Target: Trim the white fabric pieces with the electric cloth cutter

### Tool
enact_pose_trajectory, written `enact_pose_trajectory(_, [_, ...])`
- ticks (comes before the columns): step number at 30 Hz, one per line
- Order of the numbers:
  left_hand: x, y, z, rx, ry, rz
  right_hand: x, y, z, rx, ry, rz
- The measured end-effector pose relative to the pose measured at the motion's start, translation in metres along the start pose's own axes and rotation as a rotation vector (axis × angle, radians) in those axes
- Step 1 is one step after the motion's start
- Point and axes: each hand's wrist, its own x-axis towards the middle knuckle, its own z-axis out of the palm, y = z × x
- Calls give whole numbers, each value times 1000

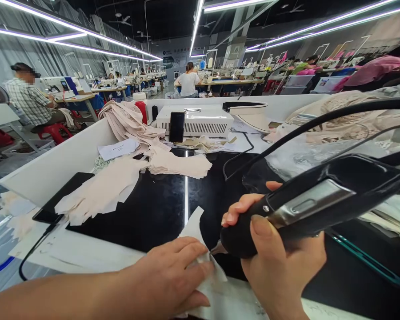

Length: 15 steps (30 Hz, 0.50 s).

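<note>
My left hand (176,271) has its fingers bent over a curved, pale fabric piece (194,226), holding it near the front edge of a glossy black work surface (160,200). The fabric's lower end is partly hidden and blurred under the fingertips. In my right hand (283,262) is a black corded handheld tool (320,195) with a silver side panel. Thumb and fingers wrap round its front end. The tool's small pointed tip (218,249) is at the fabric, right beside my left fingertips; whether they touch cannot be seen.
Stacked pale fabric pieces (176,163) lie beyond my hands, with more (103,186) to the left. A black tablet-like device (62,198) sits at left. A phone (177,126) leans against a vented white box (206,121). The tool's thick cable (306,116) arches across the right.
</note>
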Motion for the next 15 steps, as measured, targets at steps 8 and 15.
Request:
enact_pose_trajectory(8, [-2, -41, 5, -17, 29, 29, -2, 5, 3, 1, 0, -3])
enact_pose_trajectory(15, [-6, -47, 9, -40, 47, 43, 0, 6, 2, 5, 15, -3])
